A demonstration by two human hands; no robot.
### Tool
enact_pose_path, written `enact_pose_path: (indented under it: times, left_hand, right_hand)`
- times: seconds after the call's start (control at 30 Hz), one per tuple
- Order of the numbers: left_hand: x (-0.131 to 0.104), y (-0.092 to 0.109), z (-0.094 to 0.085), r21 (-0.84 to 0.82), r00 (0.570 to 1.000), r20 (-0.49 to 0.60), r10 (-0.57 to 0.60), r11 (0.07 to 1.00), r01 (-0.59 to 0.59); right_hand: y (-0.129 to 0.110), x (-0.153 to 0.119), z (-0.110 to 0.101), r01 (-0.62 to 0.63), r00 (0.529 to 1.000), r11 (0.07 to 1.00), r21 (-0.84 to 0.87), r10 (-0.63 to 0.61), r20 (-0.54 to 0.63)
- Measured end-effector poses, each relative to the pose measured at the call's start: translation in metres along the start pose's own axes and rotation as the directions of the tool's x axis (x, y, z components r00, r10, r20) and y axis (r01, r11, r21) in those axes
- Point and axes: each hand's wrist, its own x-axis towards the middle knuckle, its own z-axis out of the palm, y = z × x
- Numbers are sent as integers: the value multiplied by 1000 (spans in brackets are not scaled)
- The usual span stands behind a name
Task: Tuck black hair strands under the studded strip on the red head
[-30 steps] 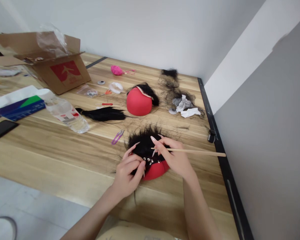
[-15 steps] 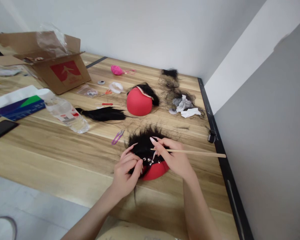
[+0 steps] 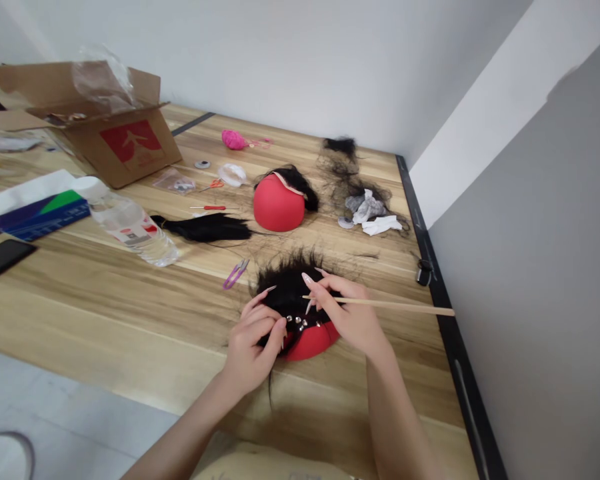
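In front of me on the table lies a black hairpiece (image 3: 293, 290) over a red dome-shaped form (image 3: 314, 344). Several shiny silver clips or pins (image 3: 299, 321) sit in a row along the hair's near edge. My left hand (image 3: 256, 337) rests at the left side of the hairpiece, thumb and index finger pinched together on hair strands. My right hand (image 3: 349, 310) holds a thin wooden stick (image 3: 400, 306) between thumb and fingers. Its narrow tip is over the middle of the hair, and its thick end points right. Whether the tip touches hair, I cannot tell.
Purple thread snips (image 3: 235, 274) lie left of the hairpiece. Beyond are a second red dome (image 3: 279, 204) with hair, a black hair bundle (image 3: 207, 228), a water bottle (image 3: 133, 227) and a cardboard box (image 3: 117, 137). Loose hair and crumpled cloth (image 3: 367, 208) lie at back right.
My right hand and the wooden stick have shifted very slightly to the right. My left hand stays pinched in the same place on the hairpiece.
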Motion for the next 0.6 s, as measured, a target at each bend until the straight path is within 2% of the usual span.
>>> enact_pose_path:
  times: [0.3,0.6]
  left_hand:
    - [-2,0,1,-19,1000,-20,10,1000,-10]
    - [-1,1,1,-14,1000,-16,15,1000,-15]
  right_hand:
    - [-6,-3,-2,-89,996,996,-15,89,25]
    - [-3,-2,0,-30,999,999,-12,31,22]
